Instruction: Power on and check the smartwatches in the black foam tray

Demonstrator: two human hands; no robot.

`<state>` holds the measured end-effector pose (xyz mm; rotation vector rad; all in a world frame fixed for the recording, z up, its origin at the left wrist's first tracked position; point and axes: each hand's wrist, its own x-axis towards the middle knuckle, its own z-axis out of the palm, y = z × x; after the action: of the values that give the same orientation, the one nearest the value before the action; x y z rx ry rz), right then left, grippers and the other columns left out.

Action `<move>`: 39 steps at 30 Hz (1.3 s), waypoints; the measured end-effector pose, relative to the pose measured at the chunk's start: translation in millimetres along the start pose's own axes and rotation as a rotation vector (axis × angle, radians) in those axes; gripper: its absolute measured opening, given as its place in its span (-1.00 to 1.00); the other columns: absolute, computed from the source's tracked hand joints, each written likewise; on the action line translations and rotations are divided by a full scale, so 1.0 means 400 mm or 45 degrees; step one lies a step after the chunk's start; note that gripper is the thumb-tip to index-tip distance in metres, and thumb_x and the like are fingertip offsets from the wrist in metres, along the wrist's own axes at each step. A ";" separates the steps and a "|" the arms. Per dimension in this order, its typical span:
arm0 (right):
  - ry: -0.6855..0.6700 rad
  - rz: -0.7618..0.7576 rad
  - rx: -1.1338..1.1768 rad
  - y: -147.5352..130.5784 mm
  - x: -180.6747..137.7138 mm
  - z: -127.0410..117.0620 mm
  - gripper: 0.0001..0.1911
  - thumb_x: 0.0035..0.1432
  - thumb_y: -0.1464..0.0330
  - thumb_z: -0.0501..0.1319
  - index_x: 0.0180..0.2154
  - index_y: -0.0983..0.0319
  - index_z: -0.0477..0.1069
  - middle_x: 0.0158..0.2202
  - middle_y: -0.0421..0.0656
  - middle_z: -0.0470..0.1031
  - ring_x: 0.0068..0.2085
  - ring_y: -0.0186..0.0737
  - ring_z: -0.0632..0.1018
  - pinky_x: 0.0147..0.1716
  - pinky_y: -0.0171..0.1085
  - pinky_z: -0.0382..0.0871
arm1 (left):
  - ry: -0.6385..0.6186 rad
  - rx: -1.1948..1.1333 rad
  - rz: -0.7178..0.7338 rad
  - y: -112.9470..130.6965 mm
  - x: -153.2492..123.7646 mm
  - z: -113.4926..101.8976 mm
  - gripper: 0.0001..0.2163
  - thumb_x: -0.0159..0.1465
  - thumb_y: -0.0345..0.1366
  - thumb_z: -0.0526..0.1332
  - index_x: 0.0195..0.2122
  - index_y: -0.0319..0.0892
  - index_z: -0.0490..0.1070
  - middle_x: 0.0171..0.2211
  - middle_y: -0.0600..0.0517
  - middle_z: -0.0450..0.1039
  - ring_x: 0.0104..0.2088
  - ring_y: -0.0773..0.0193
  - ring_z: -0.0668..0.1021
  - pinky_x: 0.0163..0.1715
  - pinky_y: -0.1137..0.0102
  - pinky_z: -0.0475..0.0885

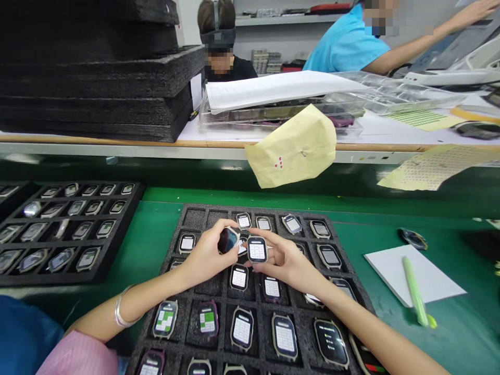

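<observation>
A black foam tray in front of me holds several smartwatch bodies with lit screens in its pockets. My left hand hovers over the tray's upper middle, pinching a watch body with a dark screen, tilted. My right hand is just beside it, fingers closed on another watch body whose white screen faces up. The two watches almost touch. A silver bangle sits on my left wrist.
A second foam tray of watch bodies lies at left on the green mat. White paper with a green pen lies right. Stacked black foam, a yellow envelope and clear trays sit on the shelf; two people work behind.
</observation>
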<state>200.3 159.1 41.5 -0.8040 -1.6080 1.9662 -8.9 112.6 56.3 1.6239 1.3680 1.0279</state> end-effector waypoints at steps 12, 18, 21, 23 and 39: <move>0.054 0.000 -0.010 -0.015 0.007 0.008 -0.30 0.01 0.51 0.35 0.17 0.21 0.17 -0.34 -0.19 0.55 -0.43 -0.24 0.60 -0.56 -0.38 0.49 | 0.027 0.058 0.101 0.001 -0.002 0.005 -0.54 0.19 -0.38 0.19 0.14 -0.21 0.25 0.04 -0.10 0.42 -0.05 0.14 0.49 -0.04 0.33 0.38; 0.061 0.009 -0.016 -0.016 0.007 0.008 -0.30 0.01 0.51 0.36 0.17 0.20 0.19 -0.36 -0.22 0.53 -0.44 -0.25 0.59 -0.53 -0.35 0.51 | 0.007 0.128 0.174 -0.016 -0.001 0.008 -0.54 0.18 -0.35 0.21 0.13 -0.25 0.28 0.02 -0.14 0.45 -0.05 0.11 0.51 0.02 0.27 0.37; 0.057 0.012 -0.022 -0.015 0.008 0.007 -0.29 0.01 0.50 0.36 0.18 0.21 0.17 -0.37 -0.21 0.53 -0.44 -0.24 0.59 -0.54 -0.35 0.51 | -0.006 0.142 0.170 -0.016 0.000 0.007 -0.55 0.16 -0.39 0.20 0.11 -0.23 0.29 0.00 -0.12 0.47 -0.06 0.11 0.52 0.02 0.27 0.38; 0.048 0.013 -0.029 -0.013 0.009 0.006 -0.29 0.02 0.49 0.36 0.18 0.23 0.15 -0.37 -0.20 0.54 -0.43 -0.23 0.60 -0.53 -0.35 0.50 | -0.005 0.139 0.153 -0.013 0.001 0.006 -0.54 0.16 -0.40 0.19 0.12 -0.25 0.28 -0.02 -0.13 0.47 -0.08 0.11 0.53 0.00 0.27 0.39; 0.037 0.034 -0.043 -0.008 0.013 0.004 -0.24 0.00 0.48 0.32 0.21 0.31 0.08 -0.40 -0.19 0.55 -0.43 -0.24 0.59 -0.51 -0.34 0.49 | 0.006 0.111 0.138 0.008 0.004 -0.014 -0.58 0.14 -0.41 0.20 0.06 -0.22 0.31 -0.07 -0.05 0.49 -0.13 0.17 0.52 -0.06 0.35 0.37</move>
<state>195.5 162.1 44.1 -0.8672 -1.6257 1.9413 -12.9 114.0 61.5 1.7772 1.3575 1.0481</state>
